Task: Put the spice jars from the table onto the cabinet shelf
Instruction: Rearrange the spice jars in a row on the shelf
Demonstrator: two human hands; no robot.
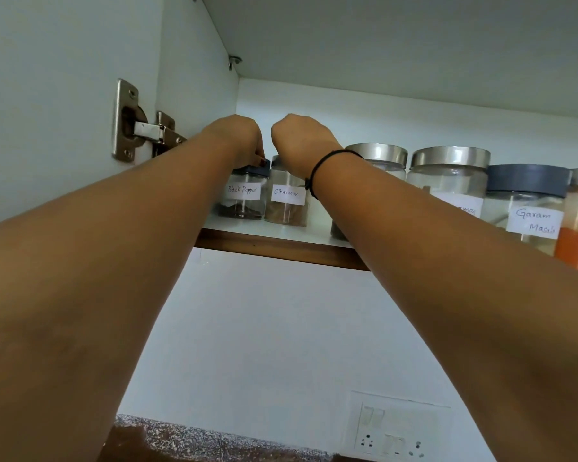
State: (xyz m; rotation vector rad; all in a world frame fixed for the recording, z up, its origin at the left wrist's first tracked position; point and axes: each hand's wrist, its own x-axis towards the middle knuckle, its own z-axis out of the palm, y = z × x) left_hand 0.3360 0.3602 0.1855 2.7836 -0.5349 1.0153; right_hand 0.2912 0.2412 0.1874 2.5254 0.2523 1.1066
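- From the head camera, we are looking up into the open cabinet: both our arms reach to the far left end of the cabinet shelf [274, 243], where two small spice jars stand upright side by side, nearly touching.
- Our left hand [237, 141] comes down over the dark lid of the Black Pepper jar [242, 198], fingertips curled onto the lid's rim — closed on the jar from above.
- Our right hand [301, 141] is cupped over the top of the Cinnamon jar [286, 203]; its lid is hidden under the hand, so we judge it gripped the same way, though the fingers cannot be seen.
- Both jars look like clear glass or hard plastic, rigid, smooth-sided and only part filled — light, we would guess, but slippery and breakable if dropped from this height. A hold round the lid rim is sound so long as the lids are tight.
- Both wrists are bent downward with forearms stretched upward, the right one wearing a black wristband [317, 171].
- Further right stand larger jars, among them the Garam Masala jar [528, 208], close enough to the right forearm to be knocked.
- Both jars appear to rest on the shelf, so release is what we judge remains.
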